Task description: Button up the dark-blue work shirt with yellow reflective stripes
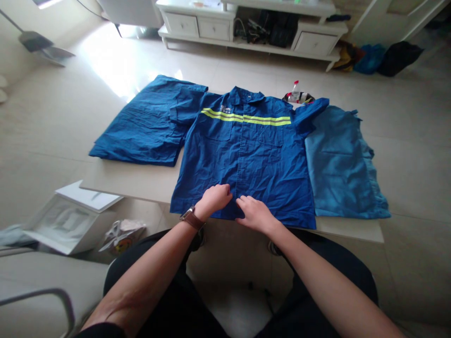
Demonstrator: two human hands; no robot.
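Note:
A dark blue work shirt (pixel 218 155) lies front up across a low table (pixel 141 185), collar away from me. It has a yellow-green reflective stripe over the chest and white lettering above one pocket. My left hand (pixel 214 198) is closed at the lower front, its curled fingers gripping the cloth near the placket. Just to its right, my right hand (pixel 255 213) rests on the hem with the thumb apart from the bent fingers. The left wrist wears a brown-strapped watch (pixel 192 218).
A folded blue garment (pixel 141 126) lies left of the shirt, and a lighter blue garment (pixel 343 164) lies right. Behind stands a bottle with a red cap (pixel 295 91). A white box (pixel 70 216) and a plastic bag (pixel 123 235) are on the floor at left. A white cabinet (pixel 214 28) stands at the back.

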